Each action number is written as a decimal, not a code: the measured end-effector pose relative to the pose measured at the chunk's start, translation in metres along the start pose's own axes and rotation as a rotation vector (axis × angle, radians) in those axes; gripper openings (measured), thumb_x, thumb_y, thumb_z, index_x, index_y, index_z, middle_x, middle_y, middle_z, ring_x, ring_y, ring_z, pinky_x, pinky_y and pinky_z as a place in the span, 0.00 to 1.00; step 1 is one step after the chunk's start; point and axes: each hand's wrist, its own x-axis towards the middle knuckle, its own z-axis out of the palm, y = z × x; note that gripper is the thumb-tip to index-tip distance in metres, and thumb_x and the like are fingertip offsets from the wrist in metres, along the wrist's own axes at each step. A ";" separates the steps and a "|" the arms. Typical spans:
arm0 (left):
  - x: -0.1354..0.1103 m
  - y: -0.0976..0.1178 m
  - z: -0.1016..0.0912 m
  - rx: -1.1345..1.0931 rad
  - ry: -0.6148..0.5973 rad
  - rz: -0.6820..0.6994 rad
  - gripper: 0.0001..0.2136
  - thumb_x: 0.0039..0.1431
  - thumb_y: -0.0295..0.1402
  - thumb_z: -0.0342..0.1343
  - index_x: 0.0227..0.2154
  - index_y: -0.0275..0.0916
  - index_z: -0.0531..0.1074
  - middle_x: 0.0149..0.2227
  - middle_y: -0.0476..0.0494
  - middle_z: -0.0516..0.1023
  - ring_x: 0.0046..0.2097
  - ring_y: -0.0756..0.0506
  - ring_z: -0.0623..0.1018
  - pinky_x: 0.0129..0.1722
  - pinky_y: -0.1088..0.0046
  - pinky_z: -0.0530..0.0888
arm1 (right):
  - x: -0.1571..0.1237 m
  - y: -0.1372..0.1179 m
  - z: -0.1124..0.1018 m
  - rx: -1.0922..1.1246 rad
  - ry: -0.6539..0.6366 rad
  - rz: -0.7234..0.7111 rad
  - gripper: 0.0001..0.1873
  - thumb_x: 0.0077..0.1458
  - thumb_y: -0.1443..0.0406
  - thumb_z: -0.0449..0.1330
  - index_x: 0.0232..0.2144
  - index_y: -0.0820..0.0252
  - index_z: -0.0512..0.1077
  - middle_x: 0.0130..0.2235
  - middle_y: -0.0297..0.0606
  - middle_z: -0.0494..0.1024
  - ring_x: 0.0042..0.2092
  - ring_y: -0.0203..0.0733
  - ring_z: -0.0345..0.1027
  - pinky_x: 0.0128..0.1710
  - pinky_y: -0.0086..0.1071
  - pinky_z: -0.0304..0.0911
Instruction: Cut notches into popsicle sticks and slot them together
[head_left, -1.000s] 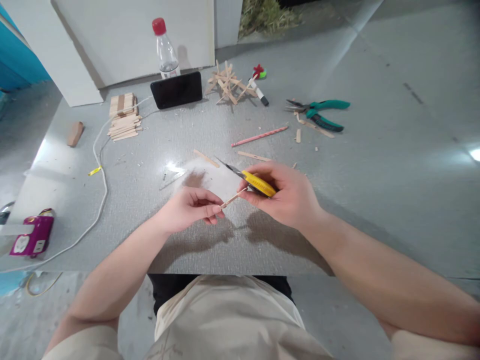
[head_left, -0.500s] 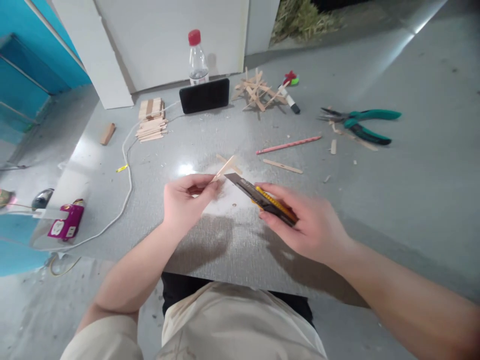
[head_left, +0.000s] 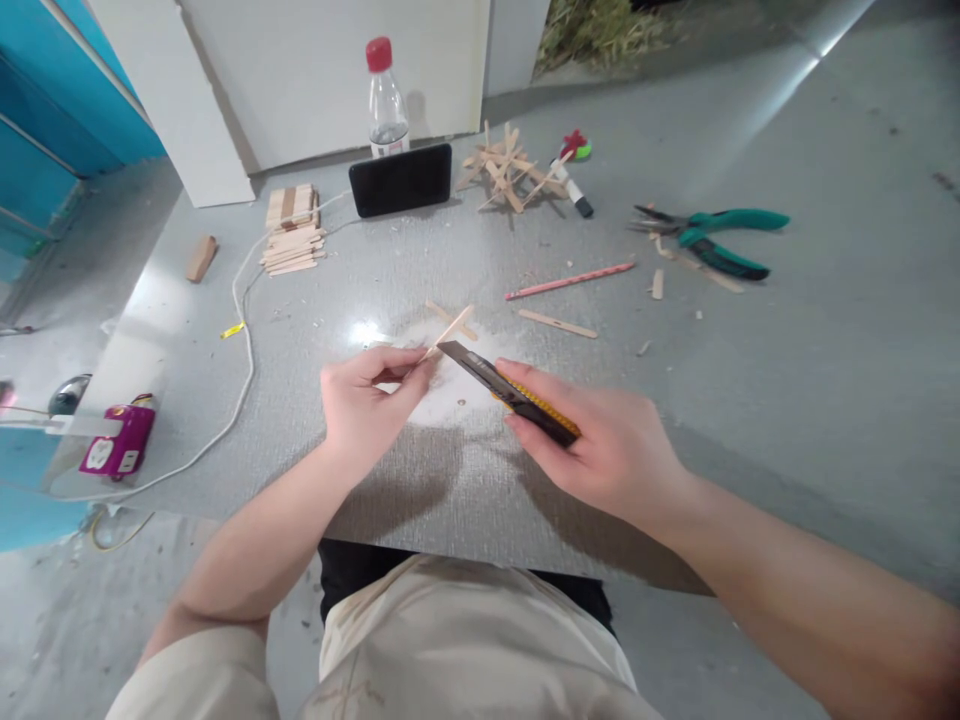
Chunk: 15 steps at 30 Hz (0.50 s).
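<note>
Between the thumb and fingers of my left hand (head_left: pixel 371 400) is a thin wooden craft stick (head_left: pixel 454 325), slanting up to the right. My right hand (head_left: pixel 600 440) is wrapped round a black and yellow utility knife (head_left: pixel 525 398). Its blade is out and its tip lies beside the stick, close to my left fingertips; I cannot tell whether they touch. Another craft stick (head_left: pixel 468 331) lies on the table just behind the held one. Pale dust (head_left: pixel 450 402) covers the tabletop under my hands.
Behind my hands are a pink pencil (head_left: pixel 570 281), a loose stick (head_left: pixel 557 323), green-handled pliers (head_left: pixel 720 235), a marker (head_left: pixel 574 190) and a heap of sticks (head_left: pixel 510 170). A phone (head_left: pixel 401 181) leans before a bottle (head_left: pixel 388 105). Stacked sticks (head_left: pixel 292 248) and a white cable (head_left: pixel 244 380) lie left.
The whole view has shifted slightly. The knife blade has moved a little closer to the craft stick in my left hand. Both grips look the same.
</note>
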 end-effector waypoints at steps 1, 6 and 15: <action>0.000 0.000 0.000 0.008 0.007 0.012 0.02 0.53 0.31 0.67 0.31 0.39 0.82 0.30 0.46 0.85 0.30 0.49 0.84 0.31 0.77 0.82 | 0.000 -0.001 0.000 -0.019 0.008 -0.006 0.26 0.64 0.64 0.57 0.64 0.49 0.66 0.33 0.34 0.84 0.26 0.40 0.74 0.26 0.32 0.65; -0.002 0.001 -0.001 0.068 0.031 0.107 0.01 0.54 0.30 0.67 0.30 0.39 0.82 0.29 0.47 0.85 0.29 0.50 0.83 0.29 0.78 0.80 | -0.002 -0.006 0.002 -0.181 0.044 -0.108 0.26 0.66 0.67 0.55 0.65 0.53 0.64 0.28 0.33 0.79 0.26 0.40 0.71 0.26 0.34 0.60; -0.003 -0.005 -0.002 0.245 0.069 0.335 0.04 0.58 0.28 0.63 0.30 0.42 0.82 0.29 0.49 0.85 0.31 0.49 0.84 0.27 0.76 0.79 | -0.002 -0.012 0.004 -0.073 0.048 -0.052 0.26 0.66 0.66 0.55 0.65 0.53 0.64 0.25 0.30 0.77 0.23 0.38 0.69 0.24 0.33 0.60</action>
